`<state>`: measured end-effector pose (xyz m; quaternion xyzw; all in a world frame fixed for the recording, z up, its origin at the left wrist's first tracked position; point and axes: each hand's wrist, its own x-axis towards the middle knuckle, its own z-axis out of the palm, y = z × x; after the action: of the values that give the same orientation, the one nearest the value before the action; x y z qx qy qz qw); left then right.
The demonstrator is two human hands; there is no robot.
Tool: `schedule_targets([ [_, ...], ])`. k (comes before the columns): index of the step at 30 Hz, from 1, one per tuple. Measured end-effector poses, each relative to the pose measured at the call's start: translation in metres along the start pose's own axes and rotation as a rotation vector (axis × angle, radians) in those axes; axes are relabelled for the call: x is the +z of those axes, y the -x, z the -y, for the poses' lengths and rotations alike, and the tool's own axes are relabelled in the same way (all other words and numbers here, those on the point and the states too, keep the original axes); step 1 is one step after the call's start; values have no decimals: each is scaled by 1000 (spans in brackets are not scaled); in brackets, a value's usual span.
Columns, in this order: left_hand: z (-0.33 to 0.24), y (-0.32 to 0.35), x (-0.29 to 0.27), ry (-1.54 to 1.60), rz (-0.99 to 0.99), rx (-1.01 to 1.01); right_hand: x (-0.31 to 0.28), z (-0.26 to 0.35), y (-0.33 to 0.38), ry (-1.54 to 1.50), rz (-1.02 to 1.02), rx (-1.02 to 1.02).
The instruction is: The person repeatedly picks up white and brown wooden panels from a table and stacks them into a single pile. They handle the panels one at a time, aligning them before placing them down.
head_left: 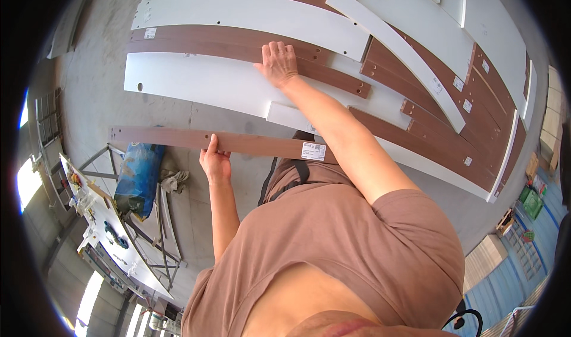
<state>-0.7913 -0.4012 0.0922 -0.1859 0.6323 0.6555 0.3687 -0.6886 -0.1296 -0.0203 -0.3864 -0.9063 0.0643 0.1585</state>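
In the head view, the left hand holds a long, narrow brown plank with a wood-like finish, level across the front of the waist, on the near side of the spread-out white and brown panels. Its thumb lies on top and its fingers bend underneath, pinching the plank left of its middle. A white paper label sits toward the plank's right end. The right hand reaches farther out, its fingers curled together on a long brown board beside a wide white panel; whether they grip it I cannot tell.

The plank looks stiff and fairly light, though its length would make it tip under one hand. Its smooth face may slip and its edges chip; holding both long edges, near the middle or toward each end, seems surest.
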Motion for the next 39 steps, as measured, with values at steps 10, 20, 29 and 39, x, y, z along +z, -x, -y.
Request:
schedule_targets([
  [10, -19, -76, 53, 67, 61, 34, -121, -27, 53, -672, 600, -44],
  [20, -20, -173, 100, 34, 204, -37, -97, -41, 107, -458, 297, -84],
  [29, 4, -203, 115, -547, 253, -53, -83, -66, 122, -86, 189, -60],
  [39, -11, -197, 121, -448, 186, 20, -73, -64, 124, -149, 102, -38],
])
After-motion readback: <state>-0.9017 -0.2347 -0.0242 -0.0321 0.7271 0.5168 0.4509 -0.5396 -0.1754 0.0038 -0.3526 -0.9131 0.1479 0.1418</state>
